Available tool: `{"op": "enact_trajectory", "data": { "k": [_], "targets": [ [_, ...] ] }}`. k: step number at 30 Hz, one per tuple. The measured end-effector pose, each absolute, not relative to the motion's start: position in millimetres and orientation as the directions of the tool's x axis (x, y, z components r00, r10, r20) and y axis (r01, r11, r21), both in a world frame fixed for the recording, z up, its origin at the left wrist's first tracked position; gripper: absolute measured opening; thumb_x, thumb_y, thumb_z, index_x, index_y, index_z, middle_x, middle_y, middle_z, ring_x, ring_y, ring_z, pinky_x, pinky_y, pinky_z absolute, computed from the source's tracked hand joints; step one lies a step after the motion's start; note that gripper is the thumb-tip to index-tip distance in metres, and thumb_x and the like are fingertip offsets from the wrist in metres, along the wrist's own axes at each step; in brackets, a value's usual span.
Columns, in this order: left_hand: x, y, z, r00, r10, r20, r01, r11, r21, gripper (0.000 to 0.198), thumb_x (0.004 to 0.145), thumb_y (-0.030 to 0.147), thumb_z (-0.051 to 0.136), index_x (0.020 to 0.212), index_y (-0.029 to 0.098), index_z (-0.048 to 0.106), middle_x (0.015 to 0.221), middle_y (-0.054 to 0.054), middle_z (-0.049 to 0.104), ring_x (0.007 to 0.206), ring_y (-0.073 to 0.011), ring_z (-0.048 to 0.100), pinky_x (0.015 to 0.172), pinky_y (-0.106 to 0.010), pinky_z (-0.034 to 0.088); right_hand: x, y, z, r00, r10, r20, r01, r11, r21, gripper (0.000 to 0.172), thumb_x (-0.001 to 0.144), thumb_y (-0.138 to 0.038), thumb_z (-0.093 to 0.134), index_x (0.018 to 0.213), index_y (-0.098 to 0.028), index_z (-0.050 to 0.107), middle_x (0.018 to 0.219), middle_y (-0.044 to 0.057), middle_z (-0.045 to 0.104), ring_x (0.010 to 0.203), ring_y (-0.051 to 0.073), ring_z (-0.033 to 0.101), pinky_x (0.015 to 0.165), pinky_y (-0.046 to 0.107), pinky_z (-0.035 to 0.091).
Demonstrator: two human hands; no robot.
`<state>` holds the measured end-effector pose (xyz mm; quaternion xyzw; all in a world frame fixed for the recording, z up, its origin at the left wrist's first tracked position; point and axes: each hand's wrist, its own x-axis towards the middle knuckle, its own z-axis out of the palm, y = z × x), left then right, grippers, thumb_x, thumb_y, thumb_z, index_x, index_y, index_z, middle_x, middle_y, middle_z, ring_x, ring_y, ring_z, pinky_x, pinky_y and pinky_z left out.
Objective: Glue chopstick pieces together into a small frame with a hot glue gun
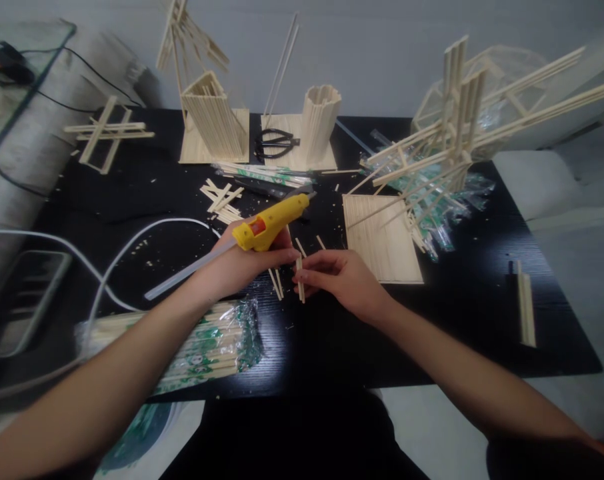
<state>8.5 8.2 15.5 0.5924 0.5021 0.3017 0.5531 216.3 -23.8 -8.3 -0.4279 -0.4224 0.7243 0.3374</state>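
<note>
My left hand (242, 267) grips the glue gun (269, 223) over the counter (457, 320), my right hand (343, 277) pinches a stick (300, 275) beside it, panel (382, 237) just right, bag (247, 330) of chopsticks (202, 343) under my left forearm.

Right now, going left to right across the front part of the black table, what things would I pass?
Wrapped chopstick pack → left hand holding the yellow glue gun → right hand, fingers pinching a short stick → flat stick panel → two loose sticks.
</note>
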Motion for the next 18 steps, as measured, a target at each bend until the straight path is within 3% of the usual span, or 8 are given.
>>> {"op": "enact_trajectory", "data": {
  "k": [3,5,7,10,14,18],
  "targets": [
    [8,9,17,0.263,0.944,-0.198,0.226,0.139,0.964,0.020,0.076,0.030,0.083,0.081,0.021,0.066,0.079,0.000,0.065,0.071,-0.0137,0.059,0.068,-0.028,0.049,225,-18,-10,-0.316,0.921,-0.226,0.020,-0.232,-0.973,0.028,0.075,-0.043,0.089,0.089,-0.020,0.080,0.082,0.002,0.080,0.073,0.017,0.075,0.072,0.034,0.065],
    [7,10,18,0.236,0.952,-0.195,0.198,0.149,0.969,0.020,0.076,0.030,0.082,0.080,0.021,0.065,0.082,-0.001,0.065,0.071,-0.0139,0.059,0.067,-0.028,0.050,232,-12,-12,-0.158,0.986,-0.060,0.213,-0.025,-0.977,0.020,0.081,-0.037,0.085,0.092,-0.021,0.080,0.088,0.003,0.080,0.078,0.019,0.075,0.076,0.037,0.063],
    [7,12,17,0.231,0.954,-0.193,0.173,0.155,0.973,0.020,0.076,0.030,0.082,0.080,0.021,0.064,0.083,-0.001,0.065,0.071,-0.0139,0.060,0.067,-0.028,0.051,237,-7,-15,-0.116,0.990,0.076,0.433,0.119,-0.893,0.014,0.086,-0.027,0.081,0.098,-0.022,0.080,0.091,0.005,0.080,0.080,0.020,0.074,0.079,0.039,0.061],
    [6,13,15,0.234,0.952,-0.197,0.157,0.163,0.974,0.020,0.076,0.029,0.083,0.079,0.020,0.065,0.082,0.000,0.064,0.070,-0.0131,0.060,0.066,-0.028,0.052,240,-4,-20,-0.169,0.965,0.199,0.611,0.261,-0.747,0.021,0.087,-0.018,0.080,0.108,-0.018,0.078,0.095,0.007,0.077,0.081,0.021,0.072,0.078,0.038,0.060],
    [5,13,14,0.240,0.950,-0.199,0.159,0.164,0.974,0.019,0.077,0.027,0.082,0.079,0.020,0.064,0.081,0.001,0.064,0.070,-0.0120,0.060,0.067,-0.026,0.051,234,-9,-24,-0.271,0.905,0.330,0.709,0.419,-0.567,0.009,0.092,-0.021,0.076,0.100,-0.017,0.077,0.094,0.009,0.072,0.089,0.024,0.068,0.084,0.040,0.056],
    [5,14,12,0.235,0.954,-0.188,0.151,0.156,0.976,0.018,0.077,0.026,0.082,0.079,0.020,0.065,0.082,0.001,0.064,0.070,-0.0122,0.060,0.065,-0.027,0.050,230,-16,-24,-0.373,0.887,0.273,0.748,0.462,-0.478,0.011,0.093,-0.028,0.075,0.092,-0.017,0.074,0.091,0.009,0.067,0.091,0.027,0.063,0.083,0.042,0.053]
  ]
}}
